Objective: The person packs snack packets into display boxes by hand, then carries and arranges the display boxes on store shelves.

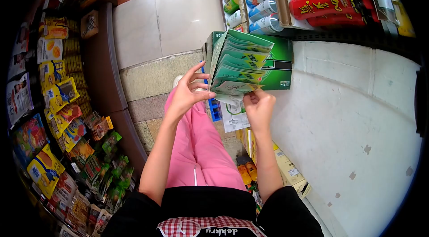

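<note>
Green packets (243, 60) stood in a leaning row, one behind another, inside an open display box (217, 53). Yellow-green patches and dark print showed on their fronts. Position: ahead of the person, past the knees, above a larger green carton (281, 74) with a black band, which extended out on the right side of the row.

Left hand (187, 93): open, fingers spread and bent, at the left side of the display box. Thumb tip lay at the lower left corner of the row; whether the other fingertips pressed on the box could not be told. Right hand (259, 106): closed, thumb and index finger pinched together at the lower right corner of the nearest packet. The exact hold was partly hidden by the fingers.

Below the row, between the hands: a white printed sheet (235, 122) with a green curved mark, beside a blue plastic edge (215, 111).

Surroundings: a white surface (353, 116) with worn spots to the right; a shelf above it holding red bottles (321, 4) on their sides and, further left, pale blue and white cans (263, 9). On the far left, a rack carried hanging snack packets (60, 96). Pale floor tiles (136, 29) lay between. Lower down were a yellow carton (288, 167) and orange bottles (247, 173). The person wore pink trousers (196, 147), black sleeves (288, 214) and a red checked apron (201, 227).
</note>
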Demonstrator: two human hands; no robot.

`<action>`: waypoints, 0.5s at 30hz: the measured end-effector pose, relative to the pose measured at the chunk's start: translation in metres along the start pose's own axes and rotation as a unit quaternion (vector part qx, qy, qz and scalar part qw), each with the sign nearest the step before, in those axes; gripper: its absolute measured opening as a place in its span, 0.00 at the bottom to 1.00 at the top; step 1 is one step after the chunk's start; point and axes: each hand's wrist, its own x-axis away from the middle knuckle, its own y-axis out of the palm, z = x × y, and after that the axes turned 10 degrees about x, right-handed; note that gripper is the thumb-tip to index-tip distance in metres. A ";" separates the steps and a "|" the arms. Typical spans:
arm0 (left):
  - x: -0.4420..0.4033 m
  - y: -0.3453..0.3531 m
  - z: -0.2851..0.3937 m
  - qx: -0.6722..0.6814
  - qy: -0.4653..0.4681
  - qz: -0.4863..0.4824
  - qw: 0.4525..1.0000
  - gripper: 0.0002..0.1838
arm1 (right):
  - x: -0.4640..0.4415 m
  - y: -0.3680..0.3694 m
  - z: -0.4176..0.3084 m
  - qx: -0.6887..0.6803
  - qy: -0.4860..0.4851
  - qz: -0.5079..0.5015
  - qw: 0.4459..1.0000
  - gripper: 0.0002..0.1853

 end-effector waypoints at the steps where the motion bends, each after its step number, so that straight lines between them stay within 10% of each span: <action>1: -0.002 -0.002 0.000 0.018 -0.007 0.000 1.000 0.48 | -0.001 0.000 0.001 -0.002 0.002 -0.003 1.000 0.08; 15: 0.025 -0.003 0.008 0.071 -0.028 0.009 0.997 0.44 | 0.010 -0.018 -0.036 0.044 -0.036 -0.003 0.998 0.03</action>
